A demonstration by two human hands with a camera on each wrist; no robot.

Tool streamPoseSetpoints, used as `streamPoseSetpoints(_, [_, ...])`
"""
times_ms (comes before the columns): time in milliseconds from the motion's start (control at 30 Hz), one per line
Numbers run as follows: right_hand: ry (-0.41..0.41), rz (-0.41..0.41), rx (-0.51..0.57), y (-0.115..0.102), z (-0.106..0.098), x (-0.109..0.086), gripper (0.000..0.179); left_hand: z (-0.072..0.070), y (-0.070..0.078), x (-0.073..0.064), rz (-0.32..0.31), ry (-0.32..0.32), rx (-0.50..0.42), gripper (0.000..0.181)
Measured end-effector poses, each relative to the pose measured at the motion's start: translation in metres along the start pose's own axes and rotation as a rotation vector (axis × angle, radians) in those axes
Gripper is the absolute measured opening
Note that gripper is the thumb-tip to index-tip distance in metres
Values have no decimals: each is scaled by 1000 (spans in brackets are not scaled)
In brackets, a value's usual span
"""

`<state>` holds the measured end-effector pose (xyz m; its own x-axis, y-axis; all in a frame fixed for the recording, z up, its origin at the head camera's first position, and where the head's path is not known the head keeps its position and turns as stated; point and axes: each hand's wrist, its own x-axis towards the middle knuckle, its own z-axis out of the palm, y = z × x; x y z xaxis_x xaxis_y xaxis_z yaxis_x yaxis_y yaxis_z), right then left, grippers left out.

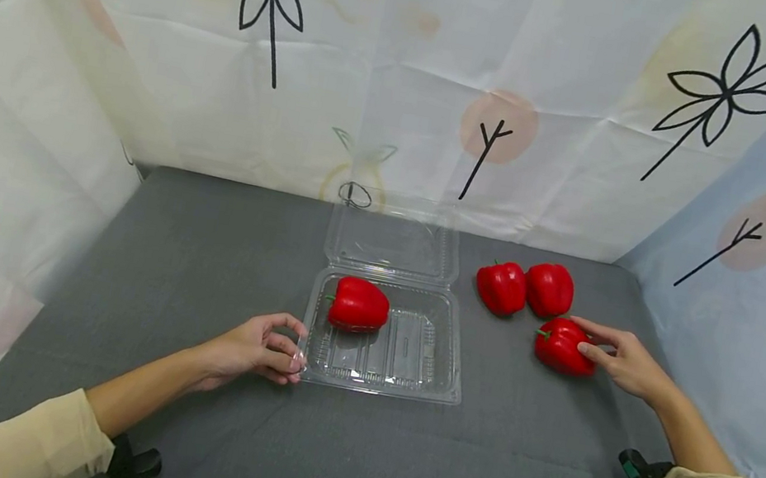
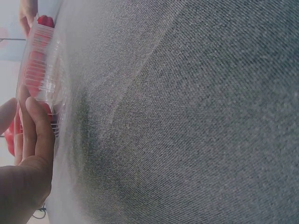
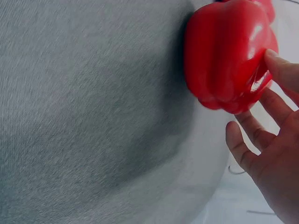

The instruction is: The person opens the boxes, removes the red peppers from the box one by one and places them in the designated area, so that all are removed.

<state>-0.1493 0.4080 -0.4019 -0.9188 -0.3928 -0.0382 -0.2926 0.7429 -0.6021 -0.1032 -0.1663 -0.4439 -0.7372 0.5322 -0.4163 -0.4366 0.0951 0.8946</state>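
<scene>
A clear plastic clamshell container (image 1: 404, 391) lies with its lid folded back on the grey table. One red bell pepper (image 1: 359, 305) lies on its side in the left half of its tray. At the container's front left edge, my left hand (image 1: 271, 348) holds the rim between thumb and fingers. Off to the right, my right hand (image 1: 622, 362) grips another red bell pepper (image 1: 561, 347), its green stem pointing left. The right wrist view shows the thumb on top of this pepper (image 3: 224, 56) and fingertips at its far side.
Two more red bell peppers, one on the left (image 1: 501, 289) and one on the right (image 1: 549, 290), sit side by side behind the gripped one. White printed cloth (image 1: 429, 46) walls in the back and sides of the grey table (image 1: 216, 246).
</scene>
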Motion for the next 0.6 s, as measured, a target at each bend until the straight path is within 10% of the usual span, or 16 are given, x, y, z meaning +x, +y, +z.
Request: streamPoseSetpoints(600, [-68,190,100,3,-1,-4,55,1,3,-1,5,-9,-9,55])
